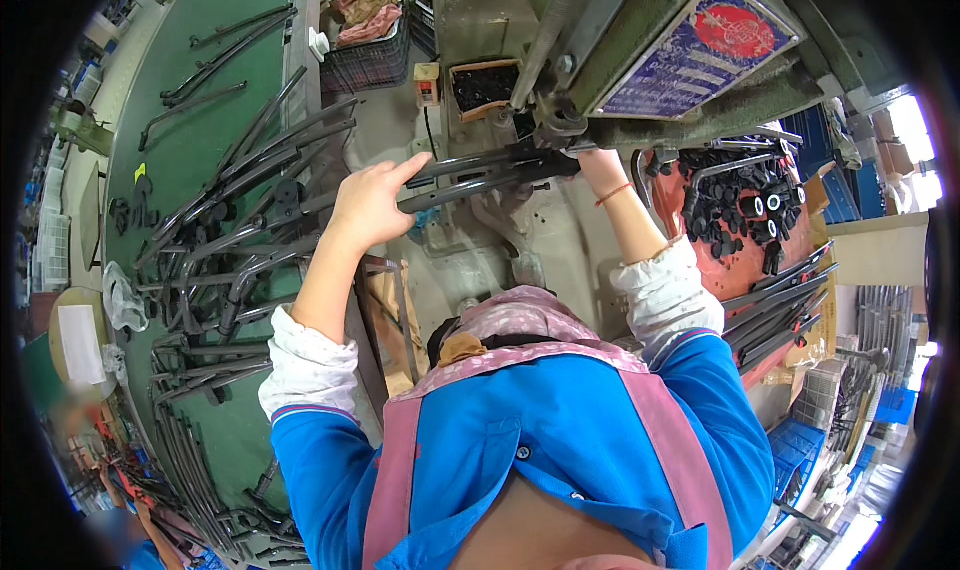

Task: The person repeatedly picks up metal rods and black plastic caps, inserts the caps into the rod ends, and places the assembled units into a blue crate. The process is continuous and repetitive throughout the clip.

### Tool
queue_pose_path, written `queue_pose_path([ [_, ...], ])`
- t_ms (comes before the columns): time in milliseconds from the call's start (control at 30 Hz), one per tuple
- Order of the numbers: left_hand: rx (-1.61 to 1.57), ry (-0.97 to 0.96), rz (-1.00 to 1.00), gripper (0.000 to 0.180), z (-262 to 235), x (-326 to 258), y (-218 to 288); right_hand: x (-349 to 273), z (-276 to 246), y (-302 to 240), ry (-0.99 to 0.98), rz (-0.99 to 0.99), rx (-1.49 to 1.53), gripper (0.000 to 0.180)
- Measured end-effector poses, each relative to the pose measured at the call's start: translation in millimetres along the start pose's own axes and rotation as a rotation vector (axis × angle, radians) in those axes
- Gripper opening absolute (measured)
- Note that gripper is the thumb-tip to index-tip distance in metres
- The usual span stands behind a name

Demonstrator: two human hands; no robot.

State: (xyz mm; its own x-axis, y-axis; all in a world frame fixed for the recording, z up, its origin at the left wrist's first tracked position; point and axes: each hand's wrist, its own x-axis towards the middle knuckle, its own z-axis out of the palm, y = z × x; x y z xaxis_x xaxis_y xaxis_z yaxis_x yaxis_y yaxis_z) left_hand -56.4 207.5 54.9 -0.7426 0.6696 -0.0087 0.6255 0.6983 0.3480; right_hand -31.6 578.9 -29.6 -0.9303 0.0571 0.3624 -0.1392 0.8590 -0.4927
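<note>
A dark metal tube frame (480, 182), with two bars lying almost side by side, spans the gap between my hands. My left hand (372, 206) grips its left end, thumb and forefinger stretched along the bars. At the other end, my right hand (602, 173) holds the frame close under the tooling (560, 122) of a green press machine (640, 135). The fingertips of that hand are partly hidden behind the tooling and the frame. The frame's right end sits just below the tool head; I cannot tell whether they touch.
On my left, a long green table (150, 180) bears several dark tube frames. A red tray (700, 262) of black plastic parts and white rings stands on the right. Behind are a small box of black pieces (485, 88) and a dark crate (365, 68). A co-worker's arm (150, 520) shows lower left.
</note>
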Motion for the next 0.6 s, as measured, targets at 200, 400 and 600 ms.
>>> queue_pose_path([
  [200, 0.182, 0.144, -0.066, 0.073, 4, -41, -28, -9, 4, 17, -0.034, -0.217, -0.289, 0.01],
  [400, 0.131, 0.275, 0.01, 0.065, 8, -47, -30, -18, 10, 35, -0.006, -0.451, -0.491, 0.015],
  [600, 0.143, 0.234, -0.059, 0.066, 8, -46, -23, -14, 4, 41, 0.012, -0.389, -0.476, 0.008],
])
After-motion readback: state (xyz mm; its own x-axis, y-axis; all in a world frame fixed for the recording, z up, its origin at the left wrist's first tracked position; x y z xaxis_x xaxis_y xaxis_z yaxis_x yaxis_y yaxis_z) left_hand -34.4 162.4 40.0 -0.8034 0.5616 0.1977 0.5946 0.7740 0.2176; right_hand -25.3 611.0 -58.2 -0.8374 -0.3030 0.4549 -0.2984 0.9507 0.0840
